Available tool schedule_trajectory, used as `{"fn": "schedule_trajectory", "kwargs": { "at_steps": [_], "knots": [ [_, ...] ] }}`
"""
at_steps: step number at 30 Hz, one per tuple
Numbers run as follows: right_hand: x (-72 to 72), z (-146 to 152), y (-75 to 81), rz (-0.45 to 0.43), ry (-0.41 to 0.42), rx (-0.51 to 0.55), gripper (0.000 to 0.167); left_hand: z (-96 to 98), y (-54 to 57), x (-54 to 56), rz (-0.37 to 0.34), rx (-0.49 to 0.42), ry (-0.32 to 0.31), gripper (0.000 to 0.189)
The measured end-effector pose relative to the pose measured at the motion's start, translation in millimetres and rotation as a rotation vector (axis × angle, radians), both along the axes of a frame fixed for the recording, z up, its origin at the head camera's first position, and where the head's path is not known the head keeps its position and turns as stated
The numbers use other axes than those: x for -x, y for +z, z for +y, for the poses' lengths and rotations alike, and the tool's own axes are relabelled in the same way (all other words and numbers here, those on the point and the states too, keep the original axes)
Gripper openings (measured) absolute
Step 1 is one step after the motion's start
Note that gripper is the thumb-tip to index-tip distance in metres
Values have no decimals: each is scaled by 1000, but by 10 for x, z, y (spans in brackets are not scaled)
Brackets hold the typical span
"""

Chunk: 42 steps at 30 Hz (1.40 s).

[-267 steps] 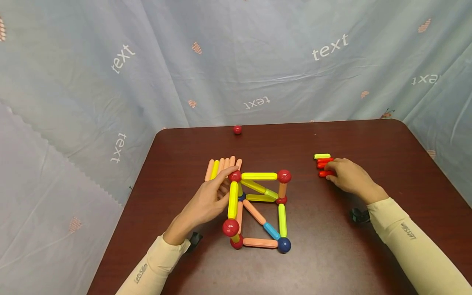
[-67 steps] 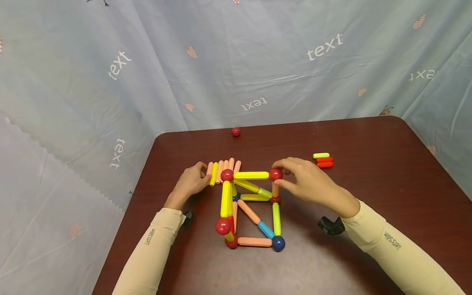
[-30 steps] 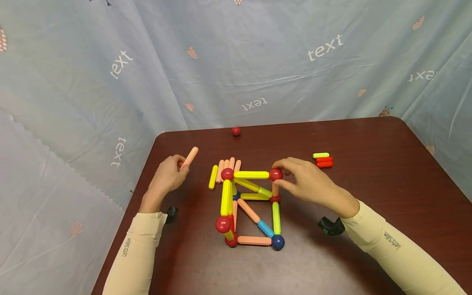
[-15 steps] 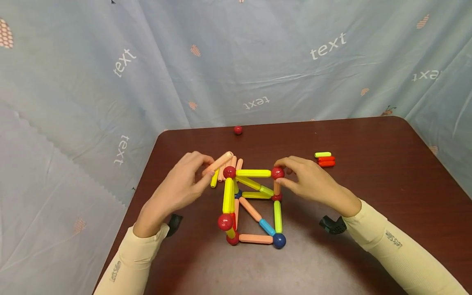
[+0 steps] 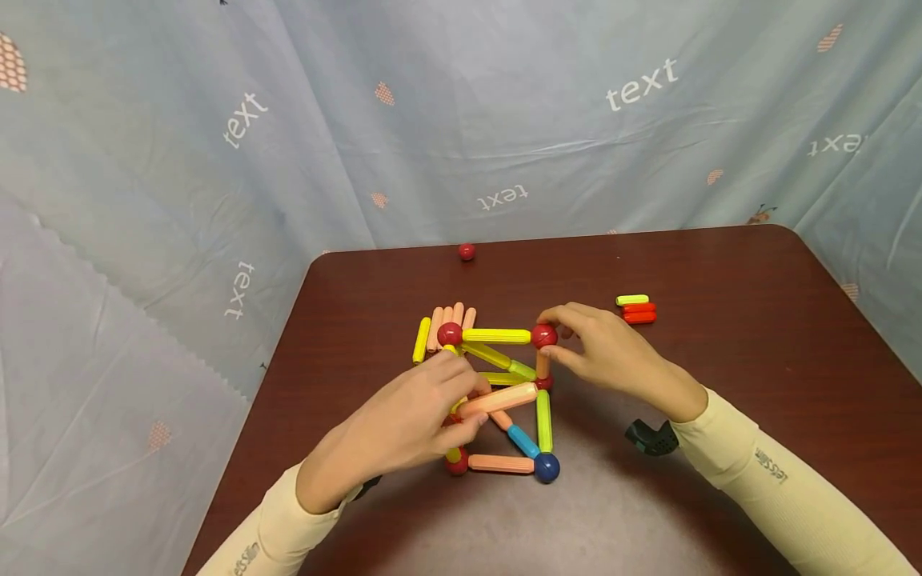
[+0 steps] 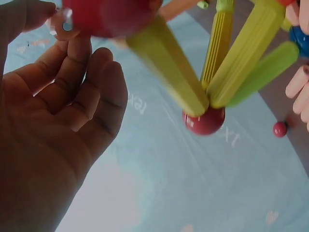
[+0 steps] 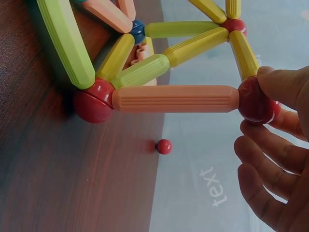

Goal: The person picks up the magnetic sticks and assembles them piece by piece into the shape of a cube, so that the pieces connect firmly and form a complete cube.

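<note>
A cube-like frame of magnetic sticks and balls stands on the table, with a yellow stick along its far top. My left hand pinches a peach magnetic stick between thumb and fingers, above the frame's near part. That hand covers much of the frame's left side. The left wrist view shows the stick's round end beside a red ball. With thumb and fingertips, my right hand holds the red ball at the top right corner. Below that ball runs an upright peach stick.
Behind the frame lie a loose yellow stick and several peach sticks. A short yellow-green stick and short red sticks lie to the right. One loose red ball sits by the table's far edge.
My right hand went from the red sticks to the frame's corner ball, and a red piece appeared on the frame's left side. My left hand picked up a peach stick and brought it over the frame.
</note>
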State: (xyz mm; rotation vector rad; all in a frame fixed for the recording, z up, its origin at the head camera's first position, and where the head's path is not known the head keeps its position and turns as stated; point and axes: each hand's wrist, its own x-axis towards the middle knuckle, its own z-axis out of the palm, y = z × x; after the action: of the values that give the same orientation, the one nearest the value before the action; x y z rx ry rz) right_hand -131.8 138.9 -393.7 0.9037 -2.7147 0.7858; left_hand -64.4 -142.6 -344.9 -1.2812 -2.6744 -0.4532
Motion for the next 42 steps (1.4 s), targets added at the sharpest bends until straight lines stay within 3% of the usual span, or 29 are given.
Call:
{"fn": "schedule_trajectory", "kwargs": {
  "at_steps": [5, 9, 17, 22, 27, 42],
  "knots": [
    [-3, 8, -3, -4, -1, 7, 42, 54, -85, -25, 21, 8, -83, 17],
    [-6, 12, -8, -6, 2, 10, 43, 65, -127, -39, 25, 23, -106, 16],
    [-4, 11, -20, 8, 10, 25, 41, 59, -153, -54, 15, 38, -89, 14],
    [-8, 12, -19, 2, 6, 24, 41, 41, -157, -71, 38, 53, -41, 15],
    [-9, 10, -26, -1, 6, 25, 42, 28, -169, -85, 13, 65, -4, 18],
    [-17, 3, -27, 7, -1, 18, 42, 6, -208, -92, 62, 86, 17, 14]
  ]
}}
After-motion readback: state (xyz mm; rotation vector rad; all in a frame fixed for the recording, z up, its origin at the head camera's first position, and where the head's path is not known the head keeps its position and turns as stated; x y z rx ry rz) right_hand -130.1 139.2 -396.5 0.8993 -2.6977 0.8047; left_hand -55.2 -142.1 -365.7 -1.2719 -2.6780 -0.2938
